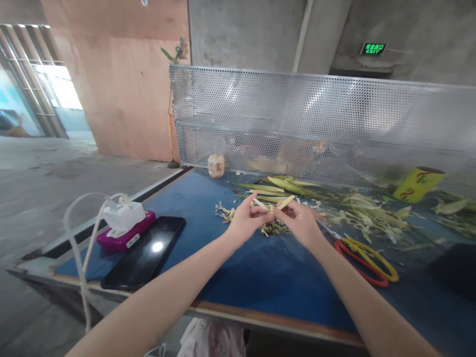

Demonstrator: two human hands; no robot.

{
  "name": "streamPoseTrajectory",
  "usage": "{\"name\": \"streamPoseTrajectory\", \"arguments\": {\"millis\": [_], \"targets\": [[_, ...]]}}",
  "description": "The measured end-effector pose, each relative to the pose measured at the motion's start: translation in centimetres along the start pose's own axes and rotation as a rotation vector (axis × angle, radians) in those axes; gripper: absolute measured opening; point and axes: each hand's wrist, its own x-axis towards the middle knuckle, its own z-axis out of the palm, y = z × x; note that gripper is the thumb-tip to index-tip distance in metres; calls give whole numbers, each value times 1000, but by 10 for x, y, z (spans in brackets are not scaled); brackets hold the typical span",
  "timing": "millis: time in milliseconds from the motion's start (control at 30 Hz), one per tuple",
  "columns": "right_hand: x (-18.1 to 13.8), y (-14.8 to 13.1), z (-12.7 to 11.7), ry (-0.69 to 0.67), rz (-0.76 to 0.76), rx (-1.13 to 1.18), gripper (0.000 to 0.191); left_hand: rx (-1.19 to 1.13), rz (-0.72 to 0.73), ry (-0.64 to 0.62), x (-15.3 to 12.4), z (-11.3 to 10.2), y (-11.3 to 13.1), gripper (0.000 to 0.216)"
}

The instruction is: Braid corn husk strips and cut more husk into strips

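Over the blue tabletop (260, 277), my left hand (246, 219) and my right hand (300, 224) meet with fingers closed. Both pinch a pale corn husk strip (285, 202), its ends sticking up past the fingers; its middle is partly hidden. Below and behind my hands lie small curled husk scraps (273, 229) and, to the left, pale twisted strips (225, 212). Long green husk leaves (293, 186) lie just beyond. Scissors (372, 260) with one red and one yellow handle rest right of my right hand, their blades partly behind my wrist.
A black phone (145, 253) and a purple power strip (126, 233) with a white charger (124, 215) and cables sit left. A whitish jar (216, 165) stands near the perforated metal panel (278, 114). Shredded husks (364, 210) and a tilted yellow can (418, 184) lie right.
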Motion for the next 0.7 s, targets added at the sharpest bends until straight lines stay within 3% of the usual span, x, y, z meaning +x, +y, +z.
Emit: {"name": "streamPoseTrajectory", "arguments": {"millis": [167, 367, 533, 700], "targets": [[-1, -2, -2, -1, -125, -182, 16, 5, 18, 59, 1, 0, 4, 86], [-4, -5, -7, 12, -323, -420, 9, -14, 23, 34, 5, -5, -1, 77], [-6, -5, -9, 36, -492, -394, 9, -102, 5, -48, 7, -8, -4, 44], [-7, -7, -11, -81, -573, -424, 19, -143, -37, -27, 6, -8, -1, 30]]}}
